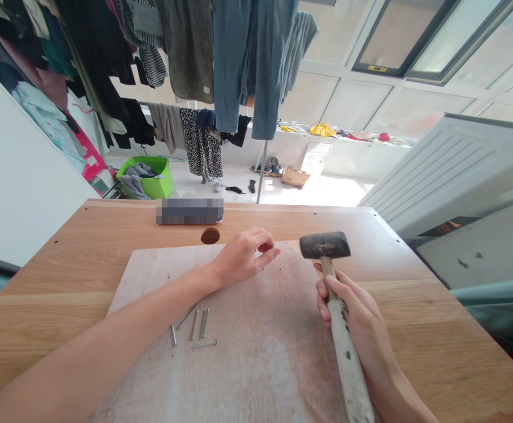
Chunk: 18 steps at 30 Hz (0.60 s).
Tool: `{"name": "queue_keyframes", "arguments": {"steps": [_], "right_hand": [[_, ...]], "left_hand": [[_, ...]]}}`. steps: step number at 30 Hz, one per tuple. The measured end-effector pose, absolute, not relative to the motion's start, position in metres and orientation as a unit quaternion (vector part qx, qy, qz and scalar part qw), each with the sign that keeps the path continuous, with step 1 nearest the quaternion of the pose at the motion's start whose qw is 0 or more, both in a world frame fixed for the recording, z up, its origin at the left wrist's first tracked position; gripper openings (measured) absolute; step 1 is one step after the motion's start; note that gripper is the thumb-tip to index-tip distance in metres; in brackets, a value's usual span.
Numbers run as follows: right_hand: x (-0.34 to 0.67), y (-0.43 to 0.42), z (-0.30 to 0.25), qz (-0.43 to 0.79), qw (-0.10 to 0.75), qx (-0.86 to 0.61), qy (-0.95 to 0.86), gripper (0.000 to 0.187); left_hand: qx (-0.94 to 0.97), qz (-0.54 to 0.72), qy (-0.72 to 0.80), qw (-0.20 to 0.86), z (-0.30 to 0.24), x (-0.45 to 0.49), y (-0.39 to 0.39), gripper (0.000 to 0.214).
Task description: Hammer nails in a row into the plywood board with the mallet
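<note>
My right hand [353, 305] is wrapped round the pale, worn handle of a rubber mallet [324, 245], whose black head is raised at the right edge of a thin wooden board [256, 352]. Over the far part of that board, my left hand [250, 252] has its fingers curled in toward the thumb. Whatever is between those fingertips, if anything, is too small to make out. Several loose metal nails [193, 324] lie on the board below my left forearm. Small dark holes or marks dot the board's surface.
Beneath the board is a wooden tabletop [397, 294] with a round hole [210, 235]. A blurred dark box-like object [189, 211] sits at its far edge. Beyond are hanging clothes [256, 64], a green basket [157, 179] and a cardboard box [294, 177]. A white ribbed panel [450, 170] stands at right.
</note>
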State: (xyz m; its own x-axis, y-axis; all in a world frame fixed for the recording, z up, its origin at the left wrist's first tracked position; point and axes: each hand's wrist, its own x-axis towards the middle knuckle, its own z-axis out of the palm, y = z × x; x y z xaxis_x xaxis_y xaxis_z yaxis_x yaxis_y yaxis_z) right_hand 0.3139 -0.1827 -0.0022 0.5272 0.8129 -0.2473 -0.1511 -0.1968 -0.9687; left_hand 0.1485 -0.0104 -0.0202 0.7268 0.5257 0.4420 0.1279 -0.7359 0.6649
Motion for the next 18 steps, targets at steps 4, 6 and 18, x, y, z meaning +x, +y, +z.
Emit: {"name": "queue_keyframes", "arguments": {"steps": [4,6,18], "right_hand": [[0.3127,-0.1822,-0.001,0.413,0.583,-0.65,-0.259,0.035],[0.3122,-0.1816,-0.0004,0.412,0.584,-0.647,-0.264,0.033],[0.3164,-0.1867,-0.0016,0.4,0.52,-0.683,-0.322,0.037]], "left_hand": [[0.87,0.325,0.202,0.312,-0.0204,0.1492,-0.0093,0.017],[0.868,0.321,0.206,0.317,-0.0212,0.1494,-0.0089,0.013],[0.858,0.298,0.189,0.374,-0.0221,0.1493,-0.0105,0.009]]}}
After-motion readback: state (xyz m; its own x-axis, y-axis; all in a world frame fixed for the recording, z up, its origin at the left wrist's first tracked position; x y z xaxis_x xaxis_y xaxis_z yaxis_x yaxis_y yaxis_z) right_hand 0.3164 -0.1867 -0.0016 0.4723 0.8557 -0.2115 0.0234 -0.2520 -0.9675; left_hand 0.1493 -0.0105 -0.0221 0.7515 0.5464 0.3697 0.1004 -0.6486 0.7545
